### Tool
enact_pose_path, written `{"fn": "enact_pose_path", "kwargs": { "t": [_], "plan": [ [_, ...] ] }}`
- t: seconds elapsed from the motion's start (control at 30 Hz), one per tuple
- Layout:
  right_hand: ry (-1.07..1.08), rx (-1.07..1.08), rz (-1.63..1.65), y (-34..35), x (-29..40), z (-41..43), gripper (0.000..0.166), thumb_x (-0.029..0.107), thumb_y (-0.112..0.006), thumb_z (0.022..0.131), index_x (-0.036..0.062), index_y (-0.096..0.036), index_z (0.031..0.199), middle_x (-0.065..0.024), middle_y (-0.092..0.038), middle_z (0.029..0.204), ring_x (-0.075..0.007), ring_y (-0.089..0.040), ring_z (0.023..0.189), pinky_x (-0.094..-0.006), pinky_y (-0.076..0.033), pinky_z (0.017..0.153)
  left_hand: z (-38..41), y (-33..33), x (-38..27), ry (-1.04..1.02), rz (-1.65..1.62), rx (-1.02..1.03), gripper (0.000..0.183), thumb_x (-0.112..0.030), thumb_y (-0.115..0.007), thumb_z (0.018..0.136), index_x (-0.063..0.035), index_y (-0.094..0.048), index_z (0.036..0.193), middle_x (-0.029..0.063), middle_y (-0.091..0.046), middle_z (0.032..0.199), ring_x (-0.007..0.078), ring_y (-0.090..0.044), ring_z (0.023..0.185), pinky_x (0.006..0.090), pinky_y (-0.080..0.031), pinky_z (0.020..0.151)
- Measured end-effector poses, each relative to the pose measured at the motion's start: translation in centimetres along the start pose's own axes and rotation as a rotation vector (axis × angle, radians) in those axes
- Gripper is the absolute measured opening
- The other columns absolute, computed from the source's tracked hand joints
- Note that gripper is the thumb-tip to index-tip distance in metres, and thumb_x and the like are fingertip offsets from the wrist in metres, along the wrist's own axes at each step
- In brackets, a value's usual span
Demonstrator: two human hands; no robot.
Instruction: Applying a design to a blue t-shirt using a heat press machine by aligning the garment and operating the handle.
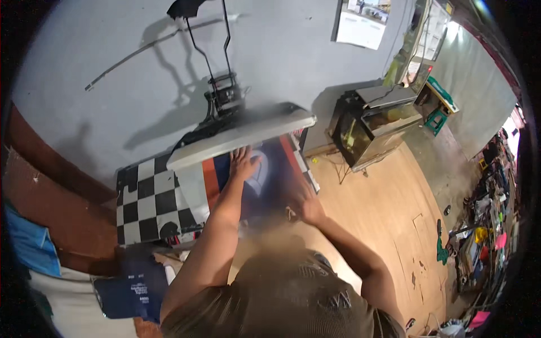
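A heat press with a raised upper plate (245, 134) stands at a table covered in a black-and-white checkered sheet (146, 194). Beneath and in front of the plate lies dark blue fabric (270, 186) with a pale curved print, an orange-red stripe and a white part at its left. My left hand (245, 162) rests on the fabric with fingers spread, close to the plate's edge. At the fabric's right side is my right hand (307, 205); its fingers are blurred, and whether they grip the fabric is unclear.
A glass-sided cabinet (372, 126) stands right of the table. A dark blue printed cloth (131, 295) hangs at lower left, near a blue cloth (34, 241). Farther right are a green stool (436, 120) and a pile of mixed items (482, 236). A calendar (363, 23) hangs on the wall.
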State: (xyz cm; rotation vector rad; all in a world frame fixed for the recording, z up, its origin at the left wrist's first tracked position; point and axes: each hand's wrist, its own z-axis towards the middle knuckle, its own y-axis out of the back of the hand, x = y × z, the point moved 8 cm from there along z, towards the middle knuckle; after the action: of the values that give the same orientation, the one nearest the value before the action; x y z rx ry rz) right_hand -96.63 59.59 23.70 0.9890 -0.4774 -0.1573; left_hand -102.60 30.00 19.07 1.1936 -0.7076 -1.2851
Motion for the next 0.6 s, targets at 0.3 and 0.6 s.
{"fn": "enact_pose_path", "kwargs": {
  "t": [0.3,0.6],
  "plan": [
    [0.065,0.376,0.146,-9.1,-1.8,9.7,0.062,0.047,-0.046,0.102,0.0087,-0.040,0.150,-0.0236,-0.028,0.159,-0.0440,-0.021,0.149,-0.0587,-0.021,0.118,1.4,0.8,0.3,0.031,0.029,-0.050,0.077,-0.063,-0.046,0.096,-0.0126,-0.039,0.153,0.0144,-0.032,0.160,0.0350,-0.023,0.150,0.0540,-0.017,0.121],
    [0.093,0.246,-0.181,-7.6,-11.7,10.1,0.061,0.034,-0.054,0.098,0.0128,-0.038,0.153,-0.0209,-0.022,0.163,-0.0462,-0.017,0.150,-0.0667,-0.021,0.114,-0.8,0.2,2.0,0.133,0.102,0.148,0.091,-0.067,-0.035,0.097,-0.0050,-0.012,0.159,0.0194,-0.013,0.165,0.0320,-0.010,0.154,0.0495,-0.005,0.124]
  ]
}}
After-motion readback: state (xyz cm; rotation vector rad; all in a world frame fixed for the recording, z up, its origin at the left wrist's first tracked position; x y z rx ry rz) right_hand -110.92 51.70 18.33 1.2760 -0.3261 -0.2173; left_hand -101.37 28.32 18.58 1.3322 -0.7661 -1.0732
